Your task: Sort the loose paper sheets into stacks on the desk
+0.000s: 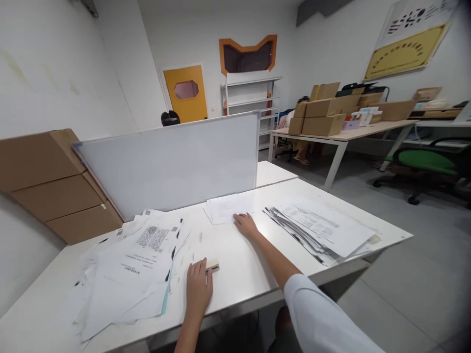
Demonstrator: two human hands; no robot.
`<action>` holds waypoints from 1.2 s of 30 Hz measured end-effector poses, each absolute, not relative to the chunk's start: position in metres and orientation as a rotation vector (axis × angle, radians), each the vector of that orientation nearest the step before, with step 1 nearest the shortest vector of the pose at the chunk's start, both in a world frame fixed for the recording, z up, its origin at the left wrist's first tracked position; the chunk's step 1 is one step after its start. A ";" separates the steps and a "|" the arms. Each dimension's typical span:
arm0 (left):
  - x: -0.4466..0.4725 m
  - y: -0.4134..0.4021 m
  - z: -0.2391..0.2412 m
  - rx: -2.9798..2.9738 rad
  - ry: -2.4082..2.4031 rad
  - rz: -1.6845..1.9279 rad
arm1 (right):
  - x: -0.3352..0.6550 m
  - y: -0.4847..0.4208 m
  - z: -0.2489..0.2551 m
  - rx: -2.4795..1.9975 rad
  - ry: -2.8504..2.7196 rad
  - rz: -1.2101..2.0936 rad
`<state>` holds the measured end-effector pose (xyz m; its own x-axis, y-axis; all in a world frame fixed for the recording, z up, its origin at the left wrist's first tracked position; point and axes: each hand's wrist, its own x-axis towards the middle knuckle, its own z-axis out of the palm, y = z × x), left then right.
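Note:
My left hand rests near the front edge of the white table with its fingers closed around a small cream stapler. Only the stapler's right end sticks out past the fingers. Farther back, my right hand reaches to a thin set of white paper sheets, its fingers spread over their near right corner. A loose, fanned heap of printed papers lies to the left of my left hand. On the right, beyond my right forearm, is a thicker stack of printed papers.
A whiteboard stands upright along the table's back edge. Stacked cardboard boxes lean at the left. Across the room, another table carries more boxes, with a seated person behind it. A green chair stands at the right.

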<state>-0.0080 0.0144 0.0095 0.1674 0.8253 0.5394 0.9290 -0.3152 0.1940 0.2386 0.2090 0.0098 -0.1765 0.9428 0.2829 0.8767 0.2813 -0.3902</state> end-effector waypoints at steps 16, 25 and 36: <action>-0.011 0.018 0.009 -2.294 -1.841 -1.042 | 0.233 0.075 0.003 -1.481 -2.306 -0.061; -0.013 0.020 0.008 -2.361 -1.837 -1.091 | 0.205 -0.004 0.013 -1.365 -2.392 0.027; -0.014 0.020 0.011 -2.378 -1.844 -1.099 | 0.215 -0.006 0.004 -1.634 -2.158 0.493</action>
